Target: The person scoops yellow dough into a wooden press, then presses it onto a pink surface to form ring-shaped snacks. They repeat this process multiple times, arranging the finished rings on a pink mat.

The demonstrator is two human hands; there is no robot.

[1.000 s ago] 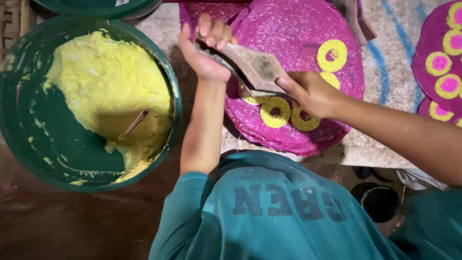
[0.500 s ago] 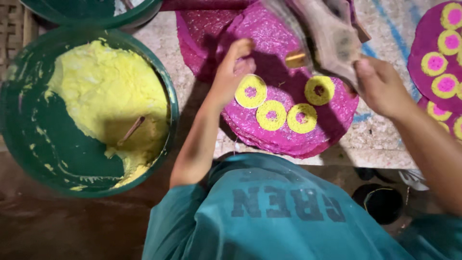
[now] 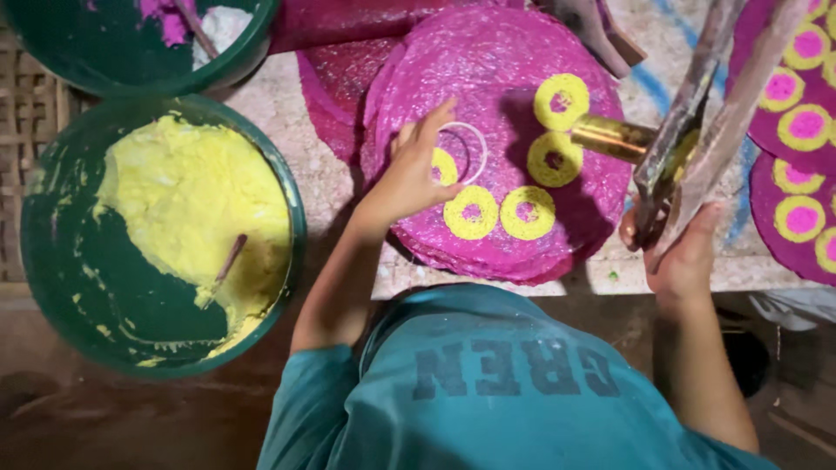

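Hands at work over a round magenta disc point(image 3: 488, 96): the left hand point(image 3: 409, 174) reaches onto it, thumb and fingers curled around a thin clear ring point(image 3: 463, 150) lying flat on the disc, while the right hand point(image 3: 684, 252), at the disc's right edge, is clamped around a long squeeze bag point(image 3: 714, 113) whose brass nozzle point(image 3: 614, 137) points at the disc.

At far left, a large green bucket point(image 3: 61, 287) holds pale yellow paste point(image 3: 192, 200), with a thin stick point(image 3: 222, 270) standing in it. Above it, the rim of a second green bucket point(image 3: 113, 52) shows, with pink and white paste inside.

The disc tops a stack of similar magenta sheets on a pale speckled surface point(image 3: 287, 113). Yellow rings of paste sit on it: one partly under the left hand's fingers, inside the clear ring point(image 3: 444, 165), two side by side lower down point(image 3: 471, 212) and point(image 3: 527, 212), and two near the nozzle point(image 3: 561, 101) and point(image 3: 555, 159). The nozzle's tip lies just beside the lower of these.

At far right, further magenta discs point(image 3: 797, 174) carry yellow rings with pink centres. Below, the person's teal shirt point(image 3: 488, 392) fills the foreground.
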